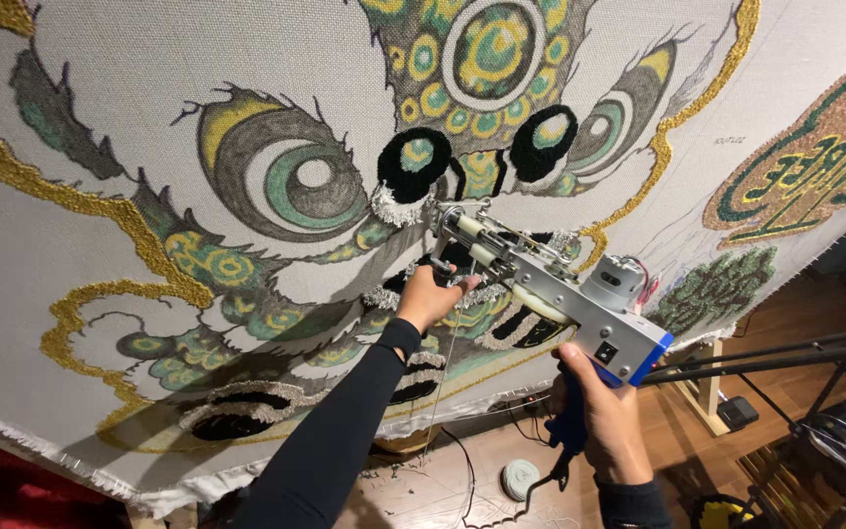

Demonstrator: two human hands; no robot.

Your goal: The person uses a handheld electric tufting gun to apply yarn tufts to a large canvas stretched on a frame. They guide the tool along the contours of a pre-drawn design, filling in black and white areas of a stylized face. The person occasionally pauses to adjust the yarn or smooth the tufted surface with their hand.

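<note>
Right hand (607, 416): fingers wrapping tight around the blue grip of the tufting gun (550, 284).
Left hand (430, 297): fingers closing on the gun's front handle.
Gun: pressing against the cloth (100, 264), centre.

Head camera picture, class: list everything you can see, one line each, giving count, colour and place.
Tufting cloth: one, pale grey with gold, green and black tufted pattern, stretched across most of the view.
Tufting gun: one, silver body with blue handle, centre right, nose against the cloth.
Yarn strand: one, pale, hanging below the gun's nose.
Round disc: one, pale green, on the wooden floor.
Black frame bars: dark, right side.
Left hand: black sleeve, grip on the gun's front handle.
Right hand: grip on the blue handle.
</note>
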